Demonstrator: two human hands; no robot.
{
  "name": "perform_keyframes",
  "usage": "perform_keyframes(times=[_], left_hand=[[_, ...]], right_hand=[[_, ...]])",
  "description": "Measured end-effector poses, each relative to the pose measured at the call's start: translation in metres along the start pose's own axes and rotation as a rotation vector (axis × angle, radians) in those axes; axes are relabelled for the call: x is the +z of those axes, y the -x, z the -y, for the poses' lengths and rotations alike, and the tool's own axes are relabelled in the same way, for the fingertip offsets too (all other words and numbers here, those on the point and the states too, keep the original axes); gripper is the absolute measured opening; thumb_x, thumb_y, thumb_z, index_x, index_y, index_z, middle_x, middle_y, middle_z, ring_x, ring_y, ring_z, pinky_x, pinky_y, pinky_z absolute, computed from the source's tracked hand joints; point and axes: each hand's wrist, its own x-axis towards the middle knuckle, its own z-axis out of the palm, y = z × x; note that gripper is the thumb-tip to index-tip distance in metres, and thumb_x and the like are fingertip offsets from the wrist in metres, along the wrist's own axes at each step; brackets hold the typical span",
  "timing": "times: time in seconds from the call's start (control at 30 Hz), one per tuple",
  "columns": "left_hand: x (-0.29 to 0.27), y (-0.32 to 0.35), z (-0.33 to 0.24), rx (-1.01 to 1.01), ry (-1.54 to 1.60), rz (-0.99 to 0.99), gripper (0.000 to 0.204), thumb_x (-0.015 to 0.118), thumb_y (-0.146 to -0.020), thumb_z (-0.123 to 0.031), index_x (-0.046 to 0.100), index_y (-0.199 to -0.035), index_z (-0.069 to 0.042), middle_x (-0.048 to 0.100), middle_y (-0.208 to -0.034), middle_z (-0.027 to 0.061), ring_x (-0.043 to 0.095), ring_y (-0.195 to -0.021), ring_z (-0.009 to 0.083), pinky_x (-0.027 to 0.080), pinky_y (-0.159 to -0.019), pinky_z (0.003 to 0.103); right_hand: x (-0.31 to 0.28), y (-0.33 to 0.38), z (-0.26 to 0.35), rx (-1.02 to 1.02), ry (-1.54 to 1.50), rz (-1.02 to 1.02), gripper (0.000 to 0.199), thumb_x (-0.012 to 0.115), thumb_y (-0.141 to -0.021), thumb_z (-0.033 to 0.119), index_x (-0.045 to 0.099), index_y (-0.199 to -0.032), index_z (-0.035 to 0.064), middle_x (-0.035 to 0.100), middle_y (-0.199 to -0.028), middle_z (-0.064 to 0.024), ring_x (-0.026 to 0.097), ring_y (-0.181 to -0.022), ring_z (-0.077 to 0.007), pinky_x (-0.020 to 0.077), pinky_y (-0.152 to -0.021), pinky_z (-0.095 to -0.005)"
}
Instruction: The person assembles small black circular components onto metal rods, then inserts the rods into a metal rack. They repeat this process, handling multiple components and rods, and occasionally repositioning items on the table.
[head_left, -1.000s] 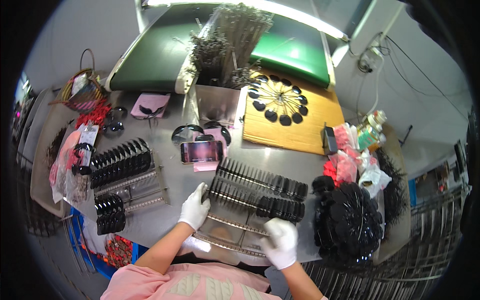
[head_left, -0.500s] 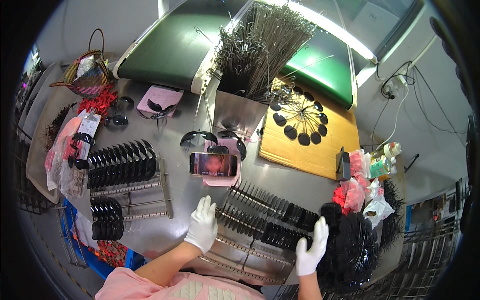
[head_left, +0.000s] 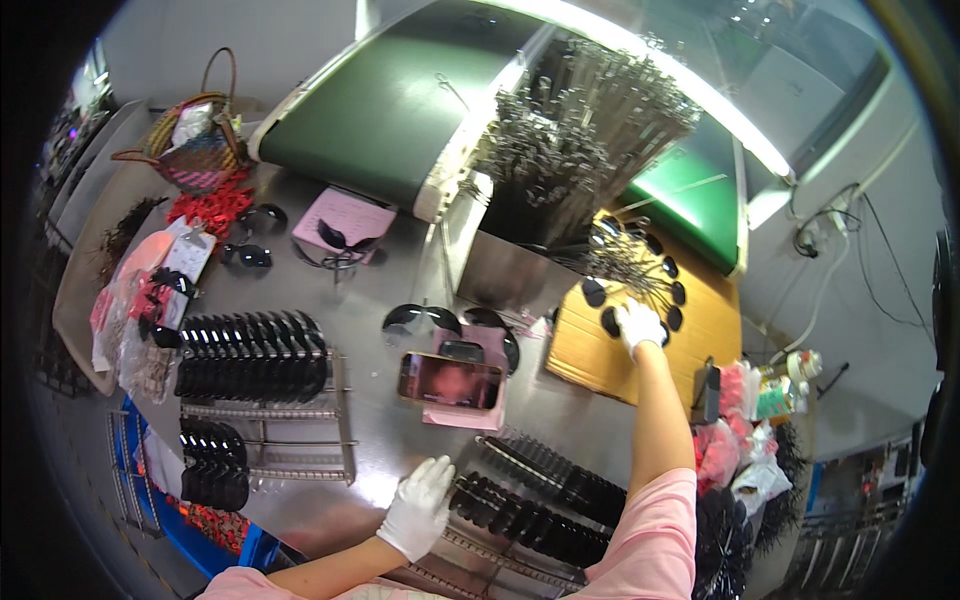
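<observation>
My right hand point(head_left: 638, 325), in a white glove, reaches far forward onto a fan of wire sticks tipped with dark oval lenses point(head_left: 640, 275) that lies on a yellow board point(head_left: 700, 330). Its fingers are closed over the wires near the centre of the fan. My left hand point(head_left: 420, 505), also gloved, rests flat with fingers apart on the steel table, at the left end of a metal rack holding rows of dark lenses point(head_left: 540, 500).
A phone point(head_left: 450, 380) lies on a pink pad mid-table. A second rack of dark lenses point(head_left: 250, 355) stands to the left. A big bundle of metal wire sticks point(head_left: 580, 130) rises at the back before a green conveyor point(head_left: 370, 110). A basket point(head_left: 195, 150) sits far left; bags point(head_left: 735, 440) sit right.
My right hand left the near rack and stretched forward to the lens fan on the yellow board. My left hand stayed by the rack's left end. The view tilted forward.
</observation>
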Motion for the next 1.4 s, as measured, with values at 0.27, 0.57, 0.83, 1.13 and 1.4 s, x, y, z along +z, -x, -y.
perform_keyframes(times=[0.27, 0.57, 0.83, 1.13, 1.4], left_hand=[[-0.161, -0.092, 0.029, 0.212, -0.274, -0.213, 0.039, 0.071, -0.075, -0.001, 0.067, -0.114, -0.001, 0.066, -0.117, 0.0234, 0.065, -0.106, 0.0443, 0.052, -0.099, 0.052], [-0.207, -0.222, 0.161, 0.019, -0.606, -0.042, 0.025, 0.062, -0.089, -0.019, 0.08, -0.104, -0.01, 0.072, -0.102, 0.0176, 0.07, -0.097, 0.0353, 0.055, -0.088, 0.043], [-0.366, -0.085, 0.31, -0.02, 1.057, -0.712, 0.029, 0.067, -0.096, -0.006, 0.069, -0.124, 0.0, 0.073, -0.113, 0.0078, 0.069, -0.099, 0.0175, 0.054, -0.09, 0.03], [-0.432, 0.106, 0.478, -0.471, 1.536, -1.555, 0.018, 0.056, -0.103, -0.002, 0.068, -0.116, 0.0, 0.071, -0.108, 0.0111, 0.071, -0.096, 0.0204, 0.062, -0.083, 0.03], [-0.393, 0.075, 0.5, -0.55, 1.704, -1.479, 0.021, 0.056, -0.102, -0.001, 0.066, -0.12, 0.002, 0.07, -0.11, 0.012, 0.07, -0.095, 0.0221, 0.062, -0.084, 0.03]], right_hand=[[0.015, 0.011, -0.014, 0.131, -0.186, -0.218, 0.03, 0.066, -0.09, 0.029, 0.068, -0.109, 0.0051, 0.072, -0.109, -0.0227, 0.068, -0.106, -0.0415, 0.0529, -0.093, -0.0493], [0.012, 0.047, -0.053, 0.462, -0.432, -0.072, 0.054, 0.079, -0.065, 0.021, 0.062, -0.111, -0.0027, 0.07, -0.115, -0.0278, 0.068, -0.109, -0.041, 0.0538, -0.096, -0.0457], [-0.014, 0.087, -0.137, 0.312, -0.908, -0.164, 0.041, 0.075, -0.069, 0.007, 0.06, -0.108, 0.0031, 0.064, -0.091, -0.0091, 0.061, -0.074, -0.0211, 0.0526, -0.066, -0.0356], [-0.068, 0.171, -0.124, 0.218, -1.034, -0.167, 0.025, 0.062, -0.083, -0.001, 0.062, -0.108, 0.0039, 0.063, -0.093, -0.0032, 0.059, -0.081, -0.0151, 0.0506, -0.073, -0.0292], [-0.109, 0.262, -0.102, 0.143, -0.941, -0.259, 0.025, 0.063, -0.085, -0.003, 0.062, -0.108, 0.0059, 0.058, -0.084, 0.0005, 0.053, -0.068, -0.0087, 0.0452, -0.06, -0.0241]])
